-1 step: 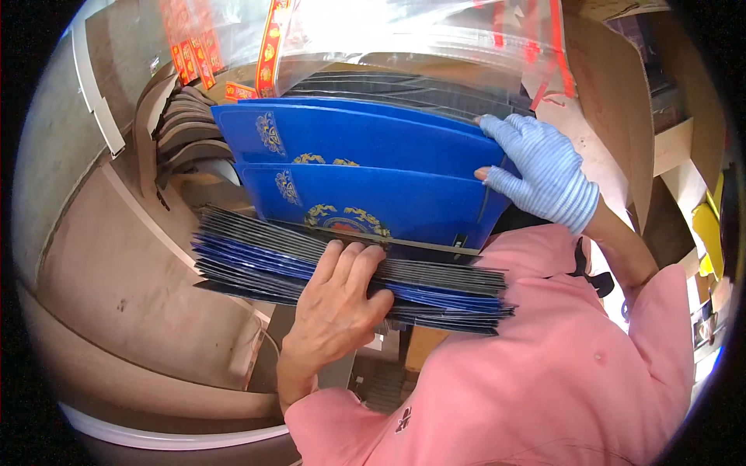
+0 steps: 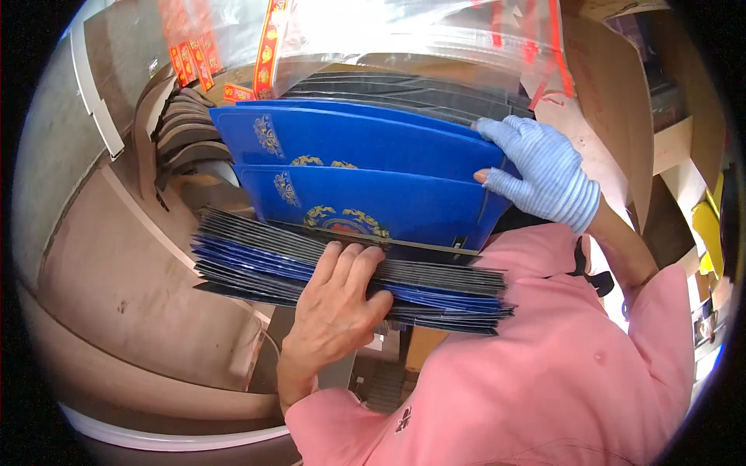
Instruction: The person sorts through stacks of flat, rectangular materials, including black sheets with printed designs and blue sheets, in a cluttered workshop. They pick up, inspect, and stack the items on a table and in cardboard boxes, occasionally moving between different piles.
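My left hand (image 2: 336, 311), bare, is closed over a thick stack of thin dark and blue flat sheets (image 2: 443, 287), seen edge-on. Its fingertips curl over the stack's upper edge and the thumb presses on the near side. Beyond the stack stand two overlapping blue panels with gold ornament, a front panel (image 2: 388, 190) and a rear panel (image 2: 373, 136). My right hand (image 2: 544, 167), in a light-blue striped glove with bare fingertips, lies at their upper right corner with fingers apart. Its thumb touches the front panel's top edge; the index fingertip meets the rear panel's edge.
More dark sheets (image 2: 412, 89) stand behind the blue panels, under a clear plastic bag (image 2: 373, 35) with red strips. Curved brown pieces (image 2: 190, 128) are stacked to the left, above a brown surface (image 2: 140, 272). Cardboard (image 2: 610, 93) rises at the right.
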### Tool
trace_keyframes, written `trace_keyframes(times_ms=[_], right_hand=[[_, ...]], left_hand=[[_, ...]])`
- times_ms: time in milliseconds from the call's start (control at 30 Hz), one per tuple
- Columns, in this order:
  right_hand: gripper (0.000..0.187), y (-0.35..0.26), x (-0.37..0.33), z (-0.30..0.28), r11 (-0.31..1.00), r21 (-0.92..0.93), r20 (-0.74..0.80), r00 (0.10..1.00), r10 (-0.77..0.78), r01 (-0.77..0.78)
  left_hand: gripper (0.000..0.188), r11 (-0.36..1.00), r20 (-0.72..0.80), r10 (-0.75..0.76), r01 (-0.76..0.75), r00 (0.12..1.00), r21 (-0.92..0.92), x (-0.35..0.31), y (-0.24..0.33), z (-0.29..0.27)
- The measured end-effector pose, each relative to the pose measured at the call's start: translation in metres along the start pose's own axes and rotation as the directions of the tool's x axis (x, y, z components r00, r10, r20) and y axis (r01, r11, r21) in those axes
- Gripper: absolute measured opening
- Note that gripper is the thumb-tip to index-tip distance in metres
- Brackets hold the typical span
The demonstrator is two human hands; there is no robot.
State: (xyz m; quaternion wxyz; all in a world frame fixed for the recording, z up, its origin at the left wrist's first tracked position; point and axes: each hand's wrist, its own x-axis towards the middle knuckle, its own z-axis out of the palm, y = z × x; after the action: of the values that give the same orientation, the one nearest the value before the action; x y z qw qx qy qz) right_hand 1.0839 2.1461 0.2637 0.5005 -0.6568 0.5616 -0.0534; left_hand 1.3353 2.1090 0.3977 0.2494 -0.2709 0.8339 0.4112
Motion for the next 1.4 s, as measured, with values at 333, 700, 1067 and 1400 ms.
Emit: trace_keyframes(times_ms=[333,700,1067,1400], right_hand=[[0.049,-0.021,-0.018,-0.017,0.726,0.687,0.411,0.834,-0.368,-0.018],[0.062,-0.023,-0.024,-0.005,0.638,0.745,0.171,0.869,-0.464,0.194],[0.069,-0.004,-0.016,-0.007,0.97,0.171,0.187,0.96,-0.207,0.176],[0.054,-0.024,-0.036,-0.015,0.703,0.623,0.024,0.89,-0.455,0.343]], left_hand=[[0.027,1.0,0.007,-0.004,0.004,1.0,0.011,-0.001,-0.004,0.005],[0.024,0.999,0.016,-0.033,0.033,0.999,0.01,-0.004,0.001,0.004],[0.032,1.0,-0.007,-0.024,0.024,1.0,-0.02,0.002,0.0,0.004],[0.015,0.999,0.022,-0.032,0.033,0.999,-0.029,0.004,0.001,-0.001]])
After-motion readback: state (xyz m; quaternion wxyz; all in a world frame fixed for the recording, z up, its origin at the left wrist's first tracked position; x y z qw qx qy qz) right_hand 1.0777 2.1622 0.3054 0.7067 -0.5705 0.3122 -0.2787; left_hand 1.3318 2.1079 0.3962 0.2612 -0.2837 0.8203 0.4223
